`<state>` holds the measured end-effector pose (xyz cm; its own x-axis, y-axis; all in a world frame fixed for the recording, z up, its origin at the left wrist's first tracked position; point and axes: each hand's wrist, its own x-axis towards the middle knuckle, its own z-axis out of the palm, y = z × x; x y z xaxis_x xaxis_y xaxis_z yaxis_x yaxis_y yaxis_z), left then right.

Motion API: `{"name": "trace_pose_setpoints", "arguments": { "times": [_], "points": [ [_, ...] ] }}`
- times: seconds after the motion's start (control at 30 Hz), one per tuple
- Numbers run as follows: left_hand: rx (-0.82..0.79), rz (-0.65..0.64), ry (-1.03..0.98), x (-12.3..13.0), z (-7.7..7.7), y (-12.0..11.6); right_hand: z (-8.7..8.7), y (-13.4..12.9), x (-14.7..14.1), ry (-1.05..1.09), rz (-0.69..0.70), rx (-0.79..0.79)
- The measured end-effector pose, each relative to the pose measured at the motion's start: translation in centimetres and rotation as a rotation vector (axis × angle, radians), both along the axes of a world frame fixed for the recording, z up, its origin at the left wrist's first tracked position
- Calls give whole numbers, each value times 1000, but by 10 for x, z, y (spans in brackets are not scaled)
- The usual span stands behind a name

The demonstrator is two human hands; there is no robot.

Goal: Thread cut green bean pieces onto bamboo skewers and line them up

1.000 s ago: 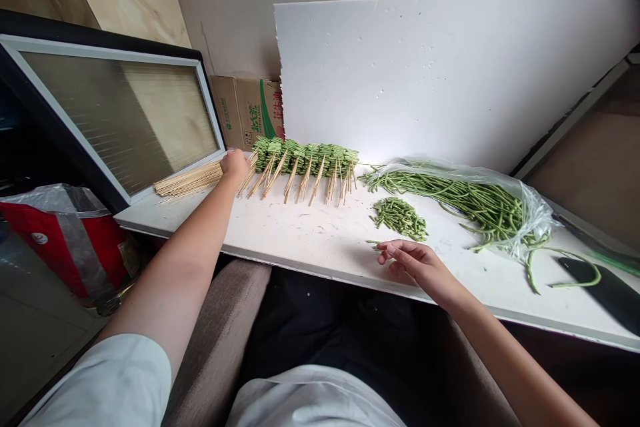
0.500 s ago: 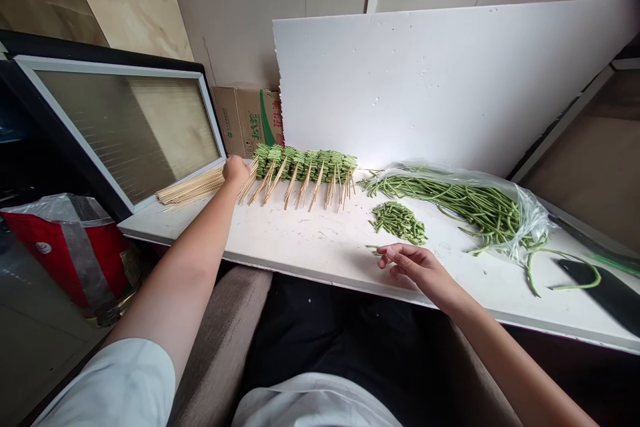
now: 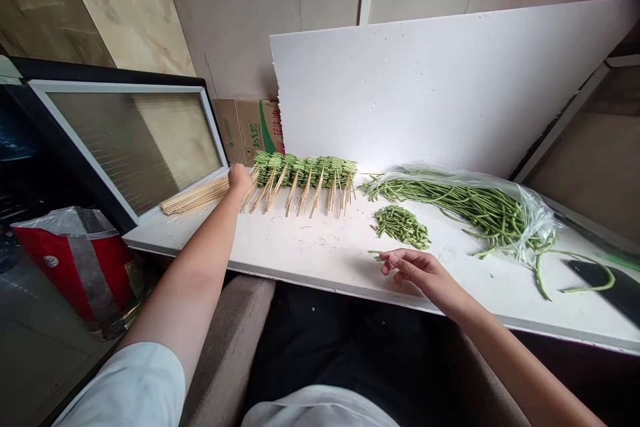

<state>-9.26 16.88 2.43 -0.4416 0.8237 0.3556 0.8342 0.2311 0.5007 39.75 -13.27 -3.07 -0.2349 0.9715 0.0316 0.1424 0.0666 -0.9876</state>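
Note:
My left hand is closed in a fist at the right end of a pile of bare bamboo skewers, close to the left end of the green bean skewers. Its fingers face away, so whatever it may hold is hidden. The bean skewers lie stacked in a row, sticks pointing toward me. Low over the table's front, my right hand is loosely curled with gaps between the fingers. A few cut bean pieces lie by its fingertips. Behind it sits a heap of short cut beans.
Long green beans spill from a clear plastic bag on the white table. A white foam board and a cardboard box stand behind. A framed panel and a red bag are at left.
The view has shifted slightly, with the scene a little lower in the picture. My left hand remains by the skewers, and my right hand stays by the cut bean pieces.

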Motion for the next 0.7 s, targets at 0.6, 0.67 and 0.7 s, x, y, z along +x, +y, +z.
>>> {"name": "trace_pose_setpoints", "arguments": {
  "times": [0.6, 0.67, 0.7],
  "points": [
    [0, -81, 75, -9, -1, 0, -4, 1, 3, -23, 9, 2],
    [-12, -66, 76, -7, -3, -2, -4, 2, 3, -21, 11, 2],
    [-18, -59, 75, -7, -4, -3, -4, 2, 3, -17, 11, 1]
  ]
}}
